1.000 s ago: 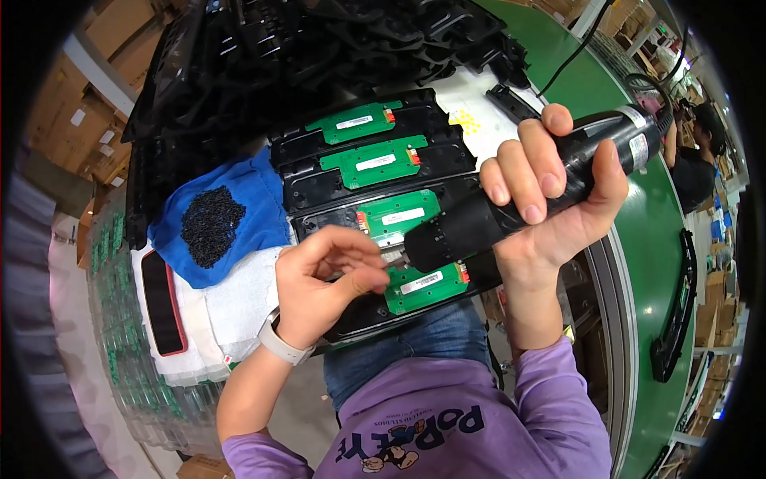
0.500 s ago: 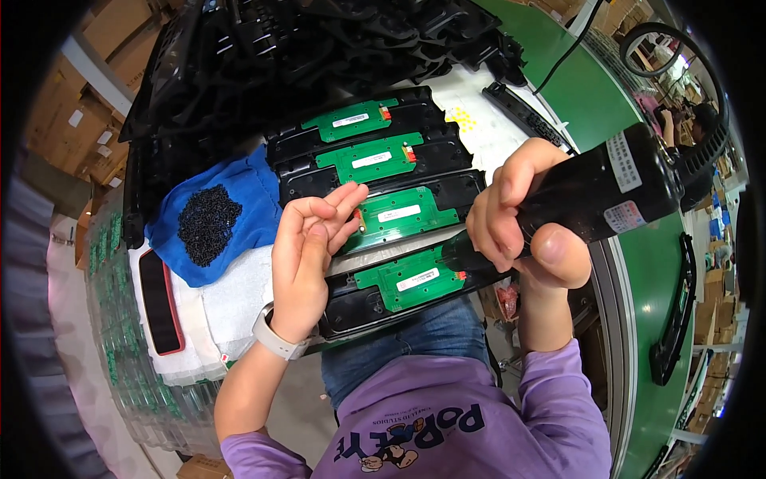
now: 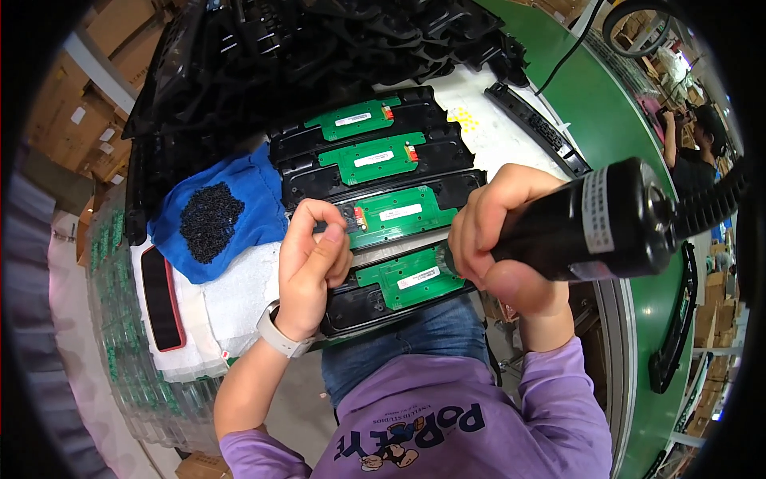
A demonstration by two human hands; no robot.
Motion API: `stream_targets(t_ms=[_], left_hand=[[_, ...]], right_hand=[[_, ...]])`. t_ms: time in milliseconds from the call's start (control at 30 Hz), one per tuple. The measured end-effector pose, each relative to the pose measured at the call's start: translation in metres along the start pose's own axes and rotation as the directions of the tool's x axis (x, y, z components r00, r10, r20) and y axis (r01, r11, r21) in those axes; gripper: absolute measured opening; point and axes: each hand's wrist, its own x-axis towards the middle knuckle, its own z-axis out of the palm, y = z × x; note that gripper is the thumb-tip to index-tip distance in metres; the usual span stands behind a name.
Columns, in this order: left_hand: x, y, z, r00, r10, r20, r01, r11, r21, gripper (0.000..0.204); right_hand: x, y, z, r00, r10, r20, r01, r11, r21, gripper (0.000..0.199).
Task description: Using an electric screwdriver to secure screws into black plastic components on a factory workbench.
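My right hand [image 3: 511,231] grips a black electric screwdriver [image 3: 558,231], whose tip end points left at the right part of the nearest green circuit board [image 3: 399,295]; the bit itself is mostly hidden. That board lies in a long black plastic housing [image 3: 347,313]. My left hand [image 3: 307,267] is closed with curled fingers, over the left ends of the two nearest housings. Whatever it may hold is too small to make out. Behind, a second green board [image 3: 407,227] with a red-and-white connector sits in its own housing. Further back lie two more such boards.
A blue cloth [image 3: 259,180] at left carries a heap of small black screws [image 3: 209,223]. Near it lies a red-edged phone [image 3: 161,299]. Black plastic parts [image 3: 319,48] pile up at the back. A curved black strip [image 3: 535,128] lies back right. A person [image 3: 698,148] stands far right.
My left hand's extended fingers have curled in and drawn back from the second board. The screwdriver's body has swung lower and nearer, its tip end now at the nearest board's right part.
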Motion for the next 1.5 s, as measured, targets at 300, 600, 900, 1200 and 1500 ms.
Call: stream_targets(t_ms=[300, 600, 900, 1200, 1500], left_hand=[[0.002, 0.005, -0.003, 0.993, -0.104, 0.064, 0.102, 0.994, 0.028, 0.016], [-0.001, 0.003, -0.001, 0.998, -0.057, -0.032, 0.06, 0.99, 0.13, 0.005], [-0.004, 0.01, 0.005, 0.999, -0.008, -0.038, 0.019, 0.951, 0.308, 0.005], [-0.005, 0.011, 0.001, 0.999, -0.033, 0.0, 0.032, 0.958, 0.285, 0.003], [-0.005, 0.004, -0.001, 0.999, -0.032, 0.026, 0.023, 0.952, 0.305, 0.006]], right_hand=[[0.002, 0.006, -0.008, 0.997, -0.03, 0.075, 0.025, 0.997, 0.067, 0.022], [0.011, 0.011, -0.011, 0.965, -0.25, 0.079, 0.196, 0.889, 0.413, 0.04], [0.03, 0.015, -0.018, 0.891, -0.448, 0.073, 0.298, 0.699, 0.651, 0.042], [0.03, 0.016, -0.016, 0.897, -0.441, 0.021, 0.316, 0.673, 0.669, 0.041], [0.032, 0.009, -0.002, 0.938, -0.347, -0.001, 0.274, 0.738, 0.616, 0.039]])
